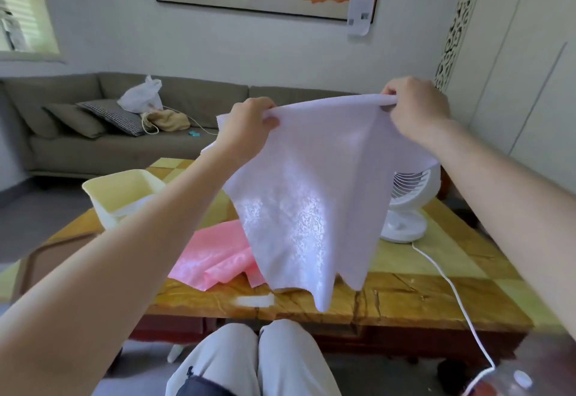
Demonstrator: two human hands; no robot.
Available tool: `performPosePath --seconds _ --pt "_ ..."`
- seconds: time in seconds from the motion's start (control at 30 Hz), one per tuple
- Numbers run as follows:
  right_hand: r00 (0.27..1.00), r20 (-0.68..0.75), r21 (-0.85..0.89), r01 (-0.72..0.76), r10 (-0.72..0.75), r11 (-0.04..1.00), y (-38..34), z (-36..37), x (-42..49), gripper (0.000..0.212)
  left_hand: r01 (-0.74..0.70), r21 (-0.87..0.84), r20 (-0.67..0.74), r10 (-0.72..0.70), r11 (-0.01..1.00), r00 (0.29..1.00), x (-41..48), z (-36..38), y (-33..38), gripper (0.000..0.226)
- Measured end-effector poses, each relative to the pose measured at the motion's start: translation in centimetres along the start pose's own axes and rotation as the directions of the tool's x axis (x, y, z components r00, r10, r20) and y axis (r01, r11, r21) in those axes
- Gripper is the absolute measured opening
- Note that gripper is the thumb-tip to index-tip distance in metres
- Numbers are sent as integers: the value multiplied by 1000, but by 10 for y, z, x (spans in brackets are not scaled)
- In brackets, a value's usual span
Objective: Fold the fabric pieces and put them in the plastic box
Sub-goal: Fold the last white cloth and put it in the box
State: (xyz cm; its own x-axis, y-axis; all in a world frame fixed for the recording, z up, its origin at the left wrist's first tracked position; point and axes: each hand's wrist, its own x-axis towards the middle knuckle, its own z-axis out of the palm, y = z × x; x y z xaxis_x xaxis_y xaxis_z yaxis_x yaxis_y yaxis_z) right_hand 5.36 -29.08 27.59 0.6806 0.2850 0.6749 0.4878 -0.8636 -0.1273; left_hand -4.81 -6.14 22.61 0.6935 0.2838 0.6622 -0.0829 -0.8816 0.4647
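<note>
A pale lilac fabric piece (305,196) hangs in the air above the wooden table (420,289), its lower corners dangling just over the table top. My left hand (249,124) pinches its upper left edge and my right hand (414,109) grips its upper right corner, so the top edge is stretched between them. A pink fabric piece (215,258) lies crumpled on the table under the lilac one, partly hidden by it. The cream plastic box (124,196) stands open on the table's left side, behind my left forearm.
A white desk fan (408,208) stands on the table's right part, its white cord (452,289) running off the front edge. A small white scrap (255,300) lies near the front edge. A grey sofa (93,146) with cushions and bags is behind the table.
</note>
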Motion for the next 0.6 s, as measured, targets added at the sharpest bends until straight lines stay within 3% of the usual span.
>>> performPosePath --seconds 0.07,0.17,0.3,0.37,0.43,0.5,0.6 --pt "999 44 4 10 -11 1000 -1 6 4 36 -4 28 48 3 1000 999 5 -3 -6 9" --pt "984 178 5 -1 1 1000 0 33 0 34 -7 121 256 -25 993 966 2 8 -26 12" --pt "913 408 19 -24 14 1000 9 88 -17 28 -43 349 579 -180 936 795 -11 34 -57 24" --pt "882 469 -13 -47 48 999 13 114 -21 28 -68 457 639 -274 887 719 -12 46 -70 26" --pt "882 464 -33 -80 86 996 15 131 -18 32 -38 508 608 -327 861 724 -5 54 -82 22" --pt "920 377 8 -123 111 992 12 141 -3 36 45 510 494 -335 859 802 14 59 -89 15" --pt "985 110 153 -147 131 977 5 134 31 38 229 290 207 -295 929 933 51 52 -88 16"
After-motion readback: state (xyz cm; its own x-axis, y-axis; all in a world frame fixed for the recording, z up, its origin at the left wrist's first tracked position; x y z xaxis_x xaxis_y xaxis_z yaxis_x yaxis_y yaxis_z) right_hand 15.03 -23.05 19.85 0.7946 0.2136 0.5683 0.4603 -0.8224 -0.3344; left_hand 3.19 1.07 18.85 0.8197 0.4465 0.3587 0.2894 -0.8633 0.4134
